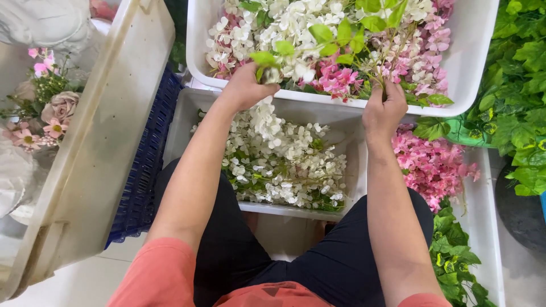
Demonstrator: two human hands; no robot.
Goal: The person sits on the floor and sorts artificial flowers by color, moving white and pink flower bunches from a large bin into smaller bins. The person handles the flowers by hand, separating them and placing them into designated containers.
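Note:
My left hand (245, 86) grips a small cluster of white artificial blossoms with green leaves (267, 65) at the front rim of a big white tub (476, 62). The tub is full of white, pale pink and hot pink artificial flowers with leafy sprigs. My right hand (384, 111) closes on a thin green flower stem (380, 79) that rises into the tub's blossoms. Below my arms sits a lower white bin (185, 116) packed with white blossoms (281, 162).
A pile of pink blossoms (432, 165) lies in a tray to the right, with green leafy vines (520, 85) beyond it. A tilted cream crate (94, 148) and a blue basket (145, 170) stand to the left. Roses and small pink flowers (48, 111) lie far left.

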